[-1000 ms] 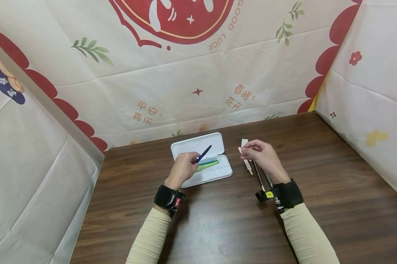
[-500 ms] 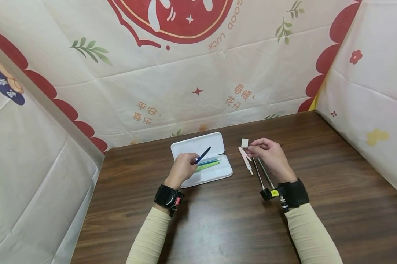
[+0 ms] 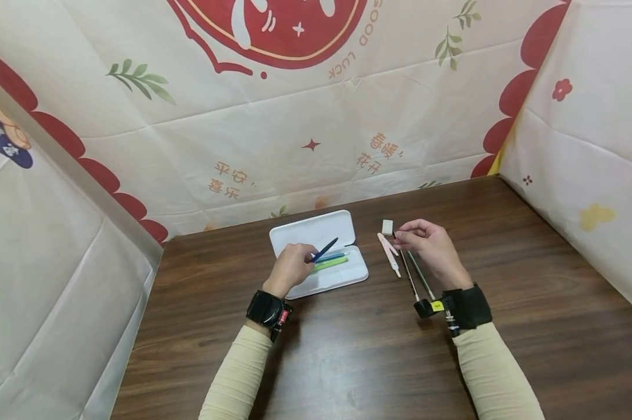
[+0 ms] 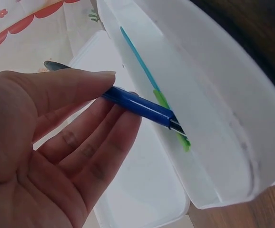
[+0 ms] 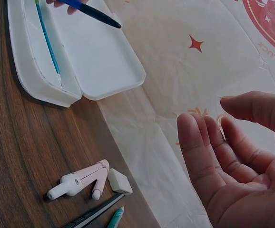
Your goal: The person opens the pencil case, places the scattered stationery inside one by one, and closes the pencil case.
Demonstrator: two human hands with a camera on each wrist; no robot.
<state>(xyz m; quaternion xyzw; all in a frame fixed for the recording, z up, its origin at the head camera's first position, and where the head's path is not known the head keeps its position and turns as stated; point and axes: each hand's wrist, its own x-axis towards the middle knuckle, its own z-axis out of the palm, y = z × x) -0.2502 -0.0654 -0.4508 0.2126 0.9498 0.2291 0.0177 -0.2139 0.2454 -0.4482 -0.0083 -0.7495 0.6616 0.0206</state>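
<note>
The left arm (image 3: 237, 373) and right arm (image 3: 496, 367) reach forward. The left hand (image 3: 289, 269) pinches, thumb (image 4: 75, 88) opposite fingers (image 4: 106, 154); the right hand (image 3: 428, 245) has its fingers loosely bent, the thumb standing apart from them.

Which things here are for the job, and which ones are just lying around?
Probably for the job:
Blue pen, pinched by the left hand
White case, open
Lime-green stick and teal stick, inside the case

Just lying on the table, it seems:
Pink compass
White eraser
Dark stick and green pencil, near the right hand, so maybe wanted next
</note>
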